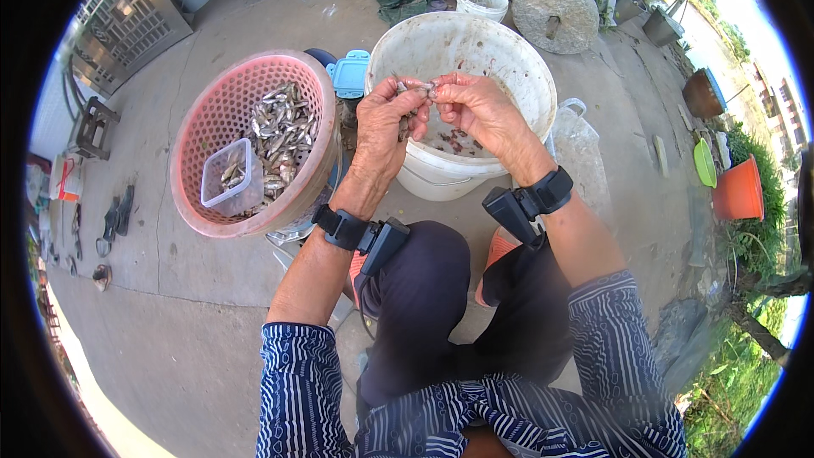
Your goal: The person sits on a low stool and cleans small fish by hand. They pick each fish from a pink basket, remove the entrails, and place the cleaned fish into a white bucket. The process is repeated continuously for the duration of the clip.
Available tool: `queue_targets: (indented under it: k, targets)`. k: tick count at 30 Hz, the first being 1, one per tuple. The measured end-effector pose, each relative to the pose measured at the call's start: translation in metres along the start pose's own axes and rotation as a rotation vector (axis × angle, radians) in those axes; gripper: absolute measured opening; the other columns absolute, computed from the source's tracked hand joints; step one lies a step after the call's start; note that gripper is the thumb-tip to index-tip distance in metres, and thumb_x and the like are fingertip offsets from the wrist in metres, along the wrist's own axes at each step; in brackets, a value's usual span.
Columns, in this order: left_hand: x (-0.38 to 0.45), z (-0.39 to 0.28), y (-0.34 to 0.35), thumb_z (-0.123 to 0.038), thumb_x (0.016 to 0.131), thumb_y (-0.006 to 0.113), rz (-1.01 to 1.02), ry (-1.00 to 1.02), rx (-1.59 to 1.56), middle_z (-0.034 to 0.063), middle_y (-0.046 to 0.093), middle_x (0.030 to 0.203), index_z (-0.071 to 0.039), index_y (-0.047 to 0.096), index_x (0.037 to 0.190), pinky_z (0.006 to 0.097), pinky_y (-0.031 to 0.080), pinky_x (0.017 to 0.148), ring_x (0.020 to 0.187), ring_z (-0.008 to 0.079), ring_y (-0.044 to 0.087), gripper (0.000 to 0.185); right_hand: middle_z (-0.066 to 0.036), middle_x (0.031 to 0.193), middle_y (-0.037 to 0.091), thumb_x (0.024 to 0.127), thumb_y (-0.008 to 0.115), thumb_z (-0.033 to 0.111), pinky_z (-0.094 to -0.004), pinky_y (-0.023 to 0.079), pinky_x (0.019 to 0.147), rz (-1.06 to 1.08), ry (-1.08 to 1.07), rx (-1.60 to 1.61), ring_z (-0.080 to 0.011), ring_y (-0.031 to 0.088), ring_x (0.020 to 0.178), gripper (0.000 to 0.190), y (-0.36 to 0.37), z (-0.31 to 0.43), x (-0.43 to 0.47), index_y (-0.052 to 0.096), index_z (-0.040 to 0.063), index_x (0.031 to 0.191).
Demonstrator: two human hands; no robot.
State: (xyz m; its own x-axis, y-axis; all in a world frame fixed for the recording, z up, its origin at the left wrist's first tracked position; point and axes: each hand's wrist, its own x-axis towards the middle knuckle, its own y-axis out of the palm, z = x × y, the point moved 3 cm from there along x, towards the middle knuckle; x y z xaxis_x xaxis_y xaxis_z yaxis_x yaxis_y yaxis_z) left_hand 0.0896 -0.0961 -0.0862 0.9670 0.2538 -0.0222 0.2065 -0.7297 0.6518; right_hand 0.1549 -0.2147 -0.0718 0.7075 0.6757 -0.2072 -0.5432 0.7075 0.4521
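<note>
Over a large white plastic bucket, my left hand holds a small fish between thumb and fingers, with what looks like more fish in its palm. The fingertips of my right hand pinch the fish's other end, touching my left fingertips. Reddish scraps lie on the bucket's bottom. To the left stands a pink perforated plastic basket with many small silvery fish inside. A clear plastic container with a few fish sits tilted in that basket.
A blue plastic lid lies between basket and bucket. Beyond the bucket are a smaller white bucket and a round millstone. A clear plastic bag lies at the right. My knees are just below the bucket.
</note>
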Motion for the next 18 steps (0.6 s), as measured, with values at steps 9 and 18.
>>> queue_targets:
  k: [9,18]
  targets:
    - [0.0,0.0,-0.003,0.0,0.08,0.055,0.063,-0.032,-0.031,0.0087,0.056,0.068,-0.001,0.051,0.086,0.021,0.038,0.038,0.053,0.0117,0.052,0.007,-0.004,0.077,0.059,0.077,0.061,0.004,-0.0195,0.044,0.058,0.011,0.007,-0.061,-0.0084,0.051,0.062,0.015,-0.008,-0.004,0.003,0.058,-0.002,0.091]
    - [0.004,0.005,-0.001,-0.005,0.085,0.051,0.088,-0.204,-0.163,0.0101,0.055,0.075,0.001,0.05,0.089,0.0185,0.035,0.038,0.058,0.012,0.049,0.008,-0.004,0.082,0.059,0.082,0.058,0.007,-0.0257,0.045,0.071,0.176,-0.057,0.13,-0.0117,0.055,0.072,0.016,-0.004,-0.01,0.009,0.057,0.0,0.096]
